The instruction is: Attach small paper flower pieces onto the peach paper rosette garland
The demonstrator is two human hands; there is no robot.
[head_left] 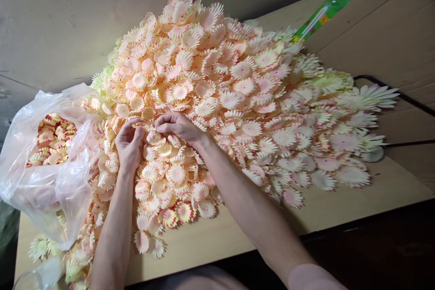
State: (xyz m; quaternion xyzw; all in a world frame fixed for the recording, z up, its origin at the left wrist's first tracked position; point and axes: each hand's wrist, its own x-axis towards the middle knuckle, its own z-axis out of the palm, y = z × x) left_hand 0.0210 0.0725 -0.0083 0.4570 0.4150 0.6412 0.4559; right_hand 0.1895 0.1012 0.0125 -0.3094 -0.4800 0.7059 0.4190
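A big heap of artificial flower petal layers (pixel 244 86), pale cream and pink with scalloped, red-tipped edges, covers much of the table. Over the left-middle part of it, my left hand (pixel 129 142) is curled, its thumb and fingers drawn together. My right hand (pixel 180 127) is close beside it, bent in a pinch with the fingertips pointing left. A narrow gap separates the two hands. Whatever is between the fingertips blends into the petals behind and is too small to make out. More petal layers lie just below both hands.
At the left stands an open clear plastic bag (pixel 68 181) holding red-edged petal pieces (pixel 54 138). A green packet (pixel 321 18) sticks out behind the heap at the right. A black cable (pixel 414 99) runs over cardboard (pixel 377 41). The wooden table (pixel 224 240) ends at the front edge.
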